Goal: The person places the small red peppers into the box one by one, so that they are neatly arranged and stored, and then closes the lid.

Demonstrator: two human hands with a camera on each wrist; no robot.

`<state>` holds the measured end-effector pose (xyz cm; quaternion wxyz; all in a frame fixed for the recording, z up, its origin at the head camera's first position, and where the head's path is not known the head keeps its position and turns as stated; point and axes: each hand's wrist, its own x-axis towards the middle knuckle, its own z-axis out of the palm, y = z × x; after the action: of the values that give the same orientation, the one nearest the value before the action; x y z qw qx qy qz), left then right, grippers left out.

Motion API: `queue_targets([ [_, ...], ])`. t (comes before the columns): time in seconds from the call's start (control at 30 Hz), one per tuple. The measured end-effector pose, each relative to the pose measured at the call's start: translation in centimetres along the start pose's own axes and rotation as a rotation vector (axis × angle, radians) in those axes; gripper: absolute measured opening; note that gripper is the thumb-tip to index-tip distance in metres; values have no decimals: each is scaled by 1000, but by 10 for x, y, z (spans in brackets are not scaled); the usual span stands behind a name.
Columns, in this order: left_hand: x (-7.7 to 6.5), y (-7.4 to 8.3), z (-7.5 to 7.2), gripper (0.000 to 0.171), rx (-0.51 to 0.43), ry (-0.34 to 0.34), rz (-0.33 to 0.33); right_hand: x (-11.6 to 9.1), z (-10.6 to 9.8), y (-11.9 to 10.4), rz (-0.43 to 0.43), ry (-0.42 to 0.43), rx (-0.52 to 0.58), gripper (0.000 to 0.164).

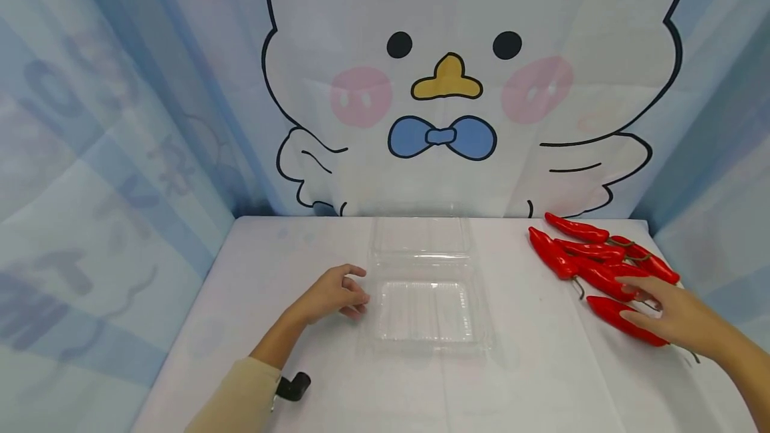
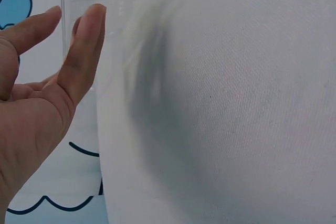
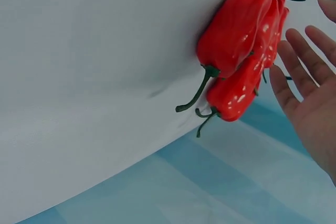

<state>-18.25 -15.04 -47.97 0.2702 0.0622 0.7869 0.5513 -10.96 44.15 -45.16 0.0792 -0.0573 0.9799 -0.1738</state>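
Observation:
Several red chili peppers (image 1: pixel 601 272) with green stems lie in a loose pile at the right of the table. Over the nearest pepper (image 1: pixel 622 321) hovers my right hand (image 1: pixel 680 313), its fingers extended; in the right wrist view the hand (image 3: pixel 310 82) is apart from the peppers (image 3: pixel 236 35) and holds nothing. A clear plastic clamshell box (image 1: pixel 426 313) stands at the middle of the table, its lid (image 1: pixel 421 236) raised or laid back toward the wall. Beside the box's left edge is my left hand (image 1: pixel 337 294), fingers loosely bent and holding nothing; the left wrist view shows the hand (image 2: pixel 47 77) too.
A white cloth covers the table (image 1: pixel 529 386). Behind it hangs a curtain (image 1: pixel 457 186) with a cartoon bird, and blue curtains (image 1: pixel 120 152) flank both sides. A black strap piece (image 1: pixel 293 386) sticks out at the left sleeve (image 1: pixel 240 396).

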Motion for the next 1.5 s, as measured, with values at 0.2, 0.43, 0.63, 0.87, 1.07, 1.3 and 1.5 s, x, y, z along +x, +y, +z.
queue_targets([
  [0.2, 2, -2, 1, 55, -50, -3, -13, -4, 5, 8, 15, -4, 12, 74],
  [0.43, 5, -5, 2, 50, -95, 4, -13, -8, 9, 15, 74, -32, 12, 67],
  [0.63, 3, -7, 1, 46, -108, 11, -32, -7, 12, 19, 93, -43, 0, 66],
  [0.87, 1, -5, 2, 47, -107, 1, -39, -8, 20, 25, 107, -69, -15, 68],
  [1.07, 3, -4, 2, 46, -104, 7, -36, -5, 23, 28, 102, -75, -13, 69],
  [1.3, 4, -3, 3, 46, -103, 5, -42, -6, 32, 32, 154, -124, -7, 74],
  [1.5, 2, -3, 3, 46, -105, 9, -43, -8, 40, 33, 204, -144, -11, 79],
])
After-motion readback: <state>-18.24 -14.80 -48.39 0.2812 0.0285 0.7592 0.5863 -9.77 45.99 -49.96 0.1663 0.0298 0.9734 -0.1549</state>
